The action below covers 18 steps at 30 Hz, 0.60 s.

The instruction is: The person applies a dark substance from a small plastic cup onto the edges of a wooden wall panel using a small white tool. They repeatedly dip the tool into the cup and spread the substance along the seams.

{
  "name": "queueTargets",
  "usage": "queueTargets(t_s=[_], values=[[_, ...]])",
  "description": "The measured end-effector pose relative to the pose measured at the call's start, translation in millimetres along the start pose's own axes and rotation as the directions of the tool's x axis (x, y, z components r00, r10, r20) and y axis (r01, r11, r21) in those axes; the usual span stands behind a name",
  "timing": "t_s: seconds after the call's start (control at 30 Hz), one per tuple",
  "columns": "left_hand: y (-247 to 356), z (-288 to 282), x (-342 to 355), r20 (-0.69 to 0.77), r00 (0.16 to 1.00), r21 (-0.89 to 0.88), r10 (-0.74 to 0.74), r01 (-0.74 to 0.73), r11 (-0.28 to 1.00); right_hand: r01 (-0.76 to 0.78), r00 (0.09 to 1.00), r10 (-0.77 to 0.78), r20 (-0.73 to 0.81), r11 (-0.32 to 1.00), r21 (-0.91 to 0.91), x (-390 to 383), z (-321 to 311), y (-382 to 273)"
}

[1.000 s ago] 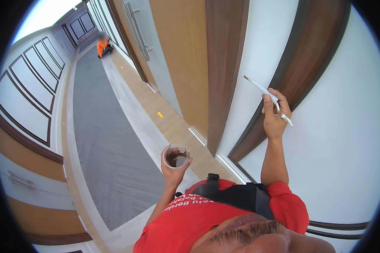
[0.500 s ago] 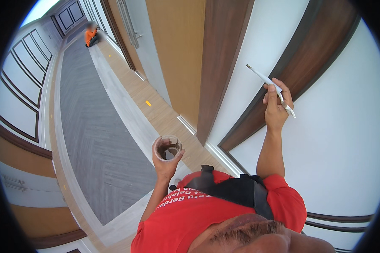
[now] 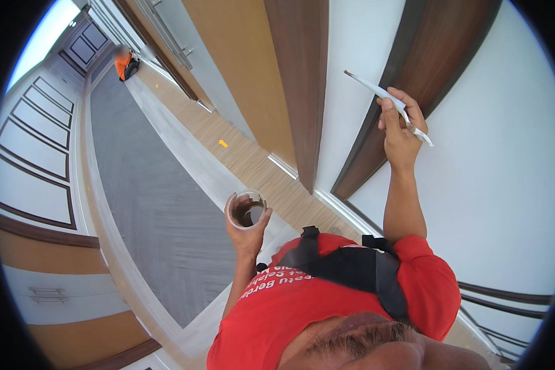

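Note:
A clear plastic cup [image 3: 238, 218] with dark brown liquid in it and smeared on its inner wall is in my left hand [image 3: 245, 237], fingers wrapped round its side. My right hand [image 3: 403, 132] is raised and closed on a slim paintbrush [image 3: 380, 91] with a white handle. The brush's dark tip points up and to the left, over the white wall [image 3: 354, 46]. Behind the hand runs a brown wooden panel [image 3: 435, 52] with darker edging. Whether the tip touches the wall, I cannot tell.
On the left stretches a corridor with a grey carpet [image 3: 148, 185] and pale wood-look flooring bearing a yellow arrow sticker [image 3: 223, 143]. A door with a long metal handle [image 3: 166, 34] stands ahead. A person in orange [image 3: 124, 65] sits on the floor far off by the wall.
My right hand has risen slightly with the paintbrush, whose tip has shifted up and left. The cup has moved slightly up in the view, still in my left hand. The whole view has turned a little.

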State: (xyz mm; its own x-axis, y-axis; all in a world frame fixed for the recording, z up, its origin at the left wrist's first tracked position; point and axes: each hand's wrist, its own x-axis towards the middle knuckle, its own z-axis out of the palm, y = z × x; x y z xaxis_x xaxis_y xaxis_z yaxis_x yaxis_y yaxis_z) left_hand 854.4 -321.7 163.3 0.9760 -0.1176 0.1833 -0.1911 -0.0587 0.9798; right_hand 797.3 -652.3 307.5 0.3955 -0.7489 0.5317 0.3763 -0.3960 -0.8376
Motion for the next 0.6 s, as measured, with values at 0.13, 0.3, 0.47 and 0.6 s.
queueTargets(t_s=[0.13,0.3,0.47,0.6], values=[[5,0,-1,0.018,0.999,0.01,-0.039,0.039,0.999,-0.015,0.999,0.016,0.034,0.999,-0.04,-8,2,6],[9,0,0,0.04,0.999,0.052,-0.037,0.035,0.998,0.055,0.996,-0.049,0.075,0.995,-0.087,-10,14,15],[8,1,-1,0.033,0.999,0.081,-0.026,0.023,0.996,0.239,0.967,-0.225,0.12,0.963,-0.121,-1,28,25],[3,-2,-1,0.023,1.0,0.068,-0.02,0.018,0.998,0.258,0.961,-0.24,0.137,0.957,-0.133,2,34,30]])
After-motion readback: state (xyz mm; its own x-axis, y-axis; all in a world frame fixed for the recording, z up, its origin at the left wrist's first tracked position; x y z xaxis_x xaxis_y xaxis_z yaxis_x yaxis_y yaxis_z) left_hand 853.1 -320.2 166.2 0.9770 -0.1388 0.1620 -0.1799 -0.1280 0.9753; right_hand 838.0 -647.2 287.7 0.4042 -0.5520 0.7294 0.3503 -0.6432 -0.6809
